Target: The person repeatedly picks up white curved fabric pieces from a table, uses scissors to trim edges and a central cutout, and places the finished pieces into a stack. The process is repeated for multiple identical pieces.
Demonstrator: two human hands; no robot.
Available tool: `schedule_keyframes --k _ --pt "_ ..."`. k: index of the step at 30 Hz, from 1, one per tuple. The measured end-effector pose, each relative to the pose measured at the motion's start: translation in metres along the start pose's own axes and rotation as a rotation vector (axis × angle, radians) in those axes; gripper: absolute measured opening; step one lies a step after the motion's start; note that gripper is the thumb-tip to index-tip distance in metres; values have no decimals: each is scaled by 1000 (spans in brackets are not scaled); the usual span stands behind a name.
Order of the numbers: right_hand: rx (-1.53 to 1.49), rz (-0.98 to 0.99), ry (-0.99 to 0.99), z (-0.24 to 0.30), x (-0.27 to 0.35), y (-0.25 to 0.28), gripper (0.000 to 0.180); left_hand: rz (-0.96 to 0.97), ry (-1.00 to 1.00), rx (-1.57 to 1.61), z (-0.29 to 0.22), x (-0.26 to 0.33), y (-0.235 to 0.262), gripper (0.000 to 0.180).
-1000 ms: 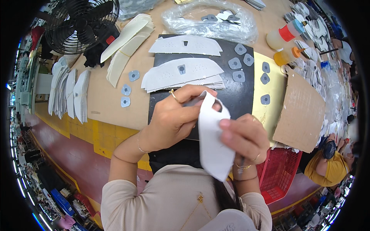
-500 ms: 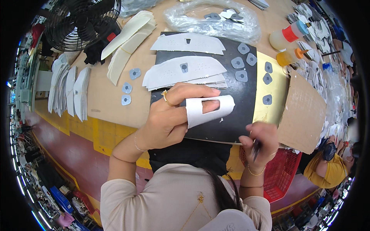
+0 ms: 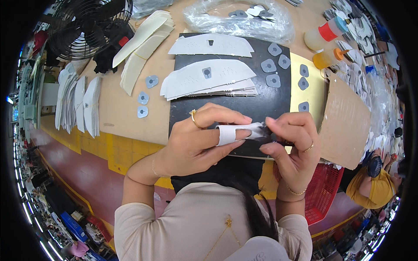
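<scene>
My left hand point(image 3: 198, 138) is closed around a white shoe-upper piece point(image 3: 227, 135) bent into a curl, and a fingertip shows through its rectangular cut-out. At the curl's right end, my right hand point(image 3: 294, 143) grips a small dark hand tool point(image 3: 266, 135), mostly hidden by the fingers; its exact kind cannot be made out. Beyond my hands, a stack of white upper pieces point(image 3: 226, 74) lies on the black board point(image 3: 191, 109), the top one with a grey patch point(image 3: 206, 73) on it. Another white piece point(image 3: 230, 45) with a dark opening lies farther back.
Several grey patches point(image 3: 273, 81) dot the board, the yellow sheet point(image 3: 298, 63) and the table. Cream pieces point(image 3: 139, 58) and a black fan point(image 3: 89, 26) stand left. Right are bottles point(image 3: 324, 34), cardboard point(image 3: 346, 122) and a red basket point(image 3: 324, 191). A plastic bag point(image 3: 200, 21) lies behind.
My right hand has come up and left with the dark tool to the end of the white piece. The left hand has lowered slightly, its fingers pinching the curl flatter.
</scene>
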State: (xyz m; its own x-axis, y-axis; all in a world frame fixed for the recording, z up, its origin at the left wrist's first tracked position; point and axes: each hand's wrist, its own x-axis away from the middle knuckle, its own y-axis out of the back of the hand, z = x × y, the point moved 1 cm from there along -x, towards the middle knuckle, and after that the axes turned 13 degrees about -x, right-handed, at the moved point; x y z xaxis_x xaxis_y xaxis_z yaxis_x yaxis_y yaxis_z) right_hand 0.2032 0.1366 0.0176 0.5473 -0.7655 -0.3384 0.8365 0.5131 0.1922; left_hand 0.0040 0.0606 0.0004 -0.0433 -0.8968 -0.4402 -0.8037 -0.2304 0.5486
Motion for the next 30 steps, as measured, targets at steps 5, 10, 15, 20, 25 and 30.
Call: schedule_keyframes --k 5,10,15,20,25,30 --pt "45 9 -89 7 0 0 39 28 -54 -34 -4 -3 1 11" --pt "18 45 -86 7 -1 0 36 43 -80 18 -3 0 1 15" --pt "-3 36 -108 8 -1 -1 32 47 -82 21 -4 1 0 16" --pt "-27 30 -130 7 2 2 31 53 -102 23 -4 0 -1 17" --pt "-32 29 -158 9 1 3 32 87 -94 33 -5 0 2 16" --pt "-43 67 -126 8 0 2 32 126 -90 47 -6 -1 2 15"
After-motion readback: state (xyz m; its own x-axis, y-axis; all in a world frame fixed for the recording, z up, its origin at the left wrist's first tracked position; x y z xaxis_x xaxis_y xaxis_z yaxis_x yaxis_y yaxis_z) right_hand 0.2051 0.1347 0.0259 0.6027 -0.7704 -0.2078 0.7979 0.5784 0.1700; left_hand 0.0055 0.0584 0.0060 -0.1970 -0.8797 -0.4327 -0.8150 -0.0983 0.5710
